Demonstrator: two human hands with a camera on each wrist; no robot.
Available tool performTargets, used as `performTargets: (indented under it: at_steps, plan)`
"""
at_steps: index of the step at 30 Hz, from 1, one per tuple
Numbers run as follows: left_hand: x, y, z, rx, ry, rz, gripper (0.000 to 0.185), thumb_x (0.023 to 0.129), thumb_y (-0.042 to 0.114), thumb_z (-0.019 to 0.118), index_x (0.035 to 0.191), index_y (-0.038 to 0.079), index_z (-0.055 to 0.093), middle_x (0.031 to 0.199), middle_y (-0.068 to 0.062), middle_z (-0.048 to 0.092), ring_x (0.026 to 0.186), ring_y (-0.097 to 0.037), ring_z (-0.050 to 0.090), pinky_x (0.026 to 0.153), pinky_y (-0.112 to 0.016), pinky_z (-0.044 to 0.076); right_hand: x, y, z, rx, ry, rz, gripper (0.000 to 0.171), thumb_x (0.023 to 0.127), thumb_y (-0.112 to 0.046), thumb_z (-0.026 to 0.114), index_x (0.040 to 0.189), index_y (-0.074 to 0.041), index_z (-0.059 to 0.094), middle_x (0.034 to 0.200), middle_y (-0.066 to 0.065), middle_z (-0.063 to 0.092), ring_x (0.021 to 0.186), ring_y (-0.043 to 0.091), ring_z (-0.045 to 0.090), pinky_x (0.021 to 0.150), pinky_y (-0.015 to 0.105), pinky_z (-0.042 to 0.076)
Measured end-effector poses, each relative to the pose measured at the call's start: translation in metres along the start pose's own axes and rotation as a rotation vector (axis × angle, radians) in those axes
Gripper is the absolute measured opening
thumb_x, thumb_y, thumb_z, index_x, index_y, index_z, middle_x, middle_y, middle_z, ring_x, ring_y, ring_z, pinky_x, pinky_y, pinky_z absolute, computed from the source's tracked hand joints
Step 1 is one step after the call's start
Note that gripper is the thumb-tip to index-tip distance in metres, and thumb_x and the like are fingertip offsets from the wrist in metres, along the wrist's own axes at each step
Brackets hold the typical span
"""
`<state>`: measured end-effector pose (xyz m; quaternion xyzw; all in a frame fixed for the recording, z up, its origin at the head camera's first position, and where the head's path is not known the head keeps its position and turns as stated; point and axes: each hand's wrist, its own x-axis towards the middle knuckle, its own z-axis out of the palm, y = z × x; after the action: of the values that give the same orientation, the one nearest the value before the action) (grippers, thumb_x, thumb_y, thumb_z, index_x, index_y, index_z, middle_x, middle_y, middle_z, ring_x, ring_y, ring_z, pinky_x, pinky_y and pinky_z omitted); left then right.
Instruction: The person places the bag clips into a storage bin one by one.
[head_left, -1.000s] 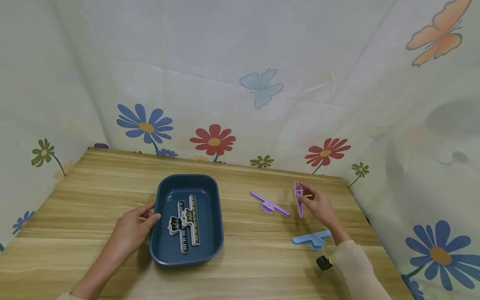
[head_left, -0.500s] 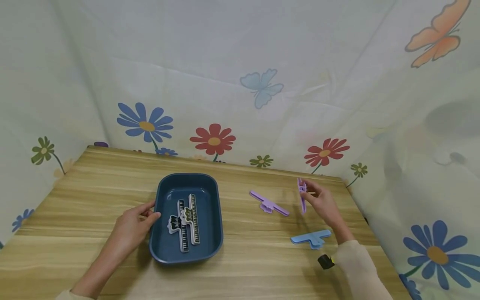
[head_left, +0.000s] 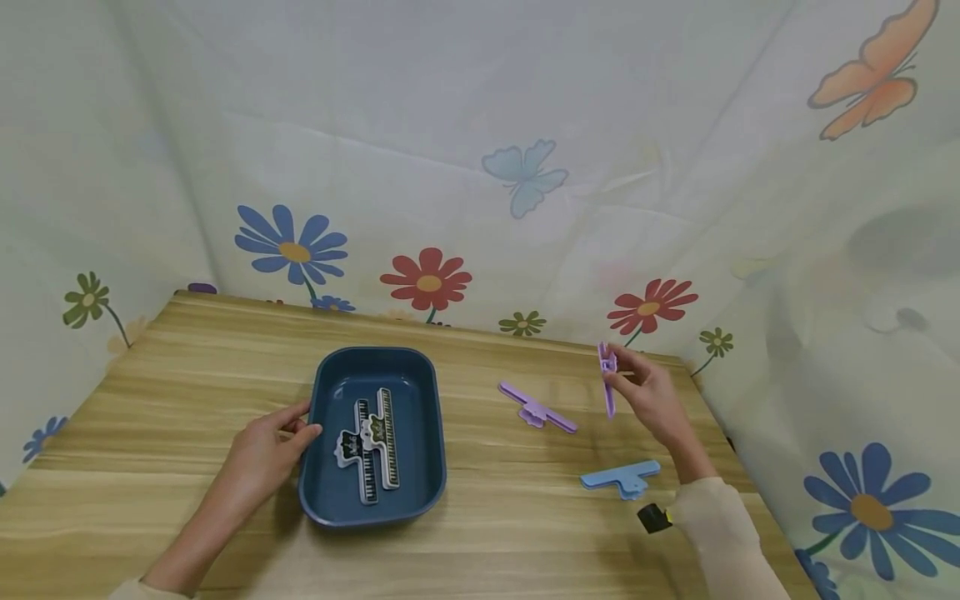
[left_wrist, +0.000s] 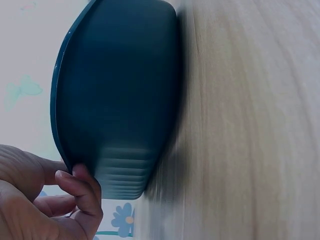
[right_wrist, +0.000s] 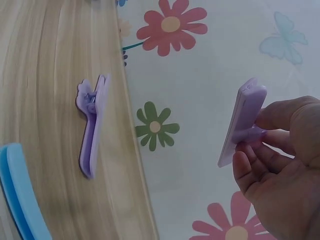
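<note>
My left hand [head_left: 262, 454] grips the left rim of a dark blue plastic basin [head_left: 433, 467]; in the left wrist view its curled fingers [left_wrist: 82, 192] pinch the edge. Inside the basin lie two piano-key patterned bag clips, one black and silver [head_left: 367, 475], one with gold [head_left: 390, 454]. Above the table's back right, my right hand [head_left: 656, 400] pinches a purple bag clip [right_wrist: 245, 112] by its handle, the long bar near upright in the head view. Another purple clip [head_left: 551, 417] lies on the table to the left of that hand. Nearer me rests a light blue clip [head_left: 618, 477].
The wood-grain table [head_left: 495, 517] meets a flower-printed cloth [head_left: 570, 267] along its back and sides. A small black object [head_left: 654, 518] shows by my right sleeve. Something purple [head_left: 202, 288] sits at the table's back left corner.
My right hand has moved the pinched purple clip up and slightly right, away from the other clips. The left hand and the basin stay in place.
</note>
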<state>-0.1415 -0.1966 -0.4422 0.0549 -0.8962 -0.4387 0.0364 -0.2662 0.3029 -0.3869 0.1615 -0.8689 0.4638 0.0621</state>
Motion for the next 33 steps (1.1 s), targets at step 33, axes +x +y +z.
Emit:
performTargets:
  at_steps: [33]
  plan:
    - [-0.001,0.0,0.0,-0.013,0.004,0.014,0.051,0.102,0.017,0.065,0.141,-0.013,0.053,0.1,-0.013,0.066,0.091,-0.028,0.068,0.062,-0.029,0.045,0.009,-0.029,0.019,0.033,-0.04,-0.107,0.049,0.101,-0.006,0.067,0.148,0.003,0.053,0.119,0.023,0.067,0.104,0.028,0.063,0.084,0.018,0.053]
